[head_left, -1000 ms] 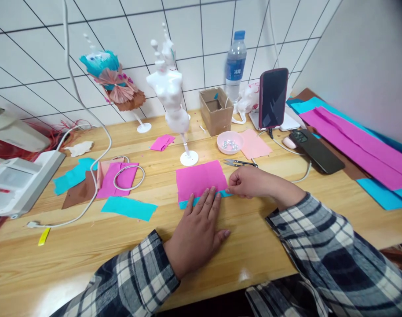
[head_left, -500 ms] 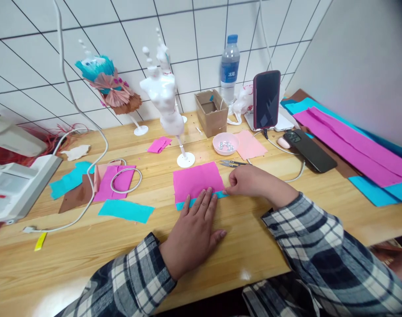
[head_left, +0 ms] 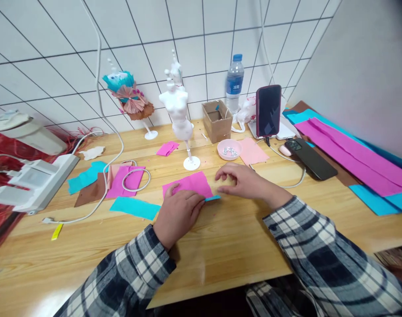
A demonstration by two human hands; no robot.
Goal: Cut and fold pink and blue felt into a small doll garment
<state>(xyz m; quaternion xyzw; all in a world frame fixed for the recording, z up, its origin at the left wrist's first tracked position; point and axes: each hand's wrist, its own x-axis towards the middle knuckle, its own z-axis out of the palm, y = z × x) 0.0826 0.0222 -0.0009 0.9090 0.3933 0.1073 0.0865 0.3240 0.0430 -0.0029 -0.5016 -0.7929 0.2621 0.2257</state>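
A sheet of pink crepe paper (head_left: 192, 182) lies on the table with a narrow blue crepe paper strip (head_left: 214, 198) along its near edge. My left hand (head_left: 177, 215) rests over the left part of both, its fingers bent and closed at the near edge; the fingertips are partly hidden. Just past the strip's right end, my right hand (head_left: 242, 180) hovers with curved fingers spread apart, holding nothing. The small scissors are hidden behind it.
Behind the sheet stands a white mannequin (head_left: 179, 114), with a pink bowl of beads (head_left: 229, 150) and a cardboard box (head_left: 217, 122) to its right. Phones (head_left: 311, 158) and long paper strips (head_left: 356, 156) lie right. Cut pieces (head_left: 135, 208) and a white cable (head_left: 89, 215) lie left.
My left hand has gone from flat with spread fingers to bent fingers at the near edge. My right hand has let go of the blue strip's end and opened. The view has shifted.
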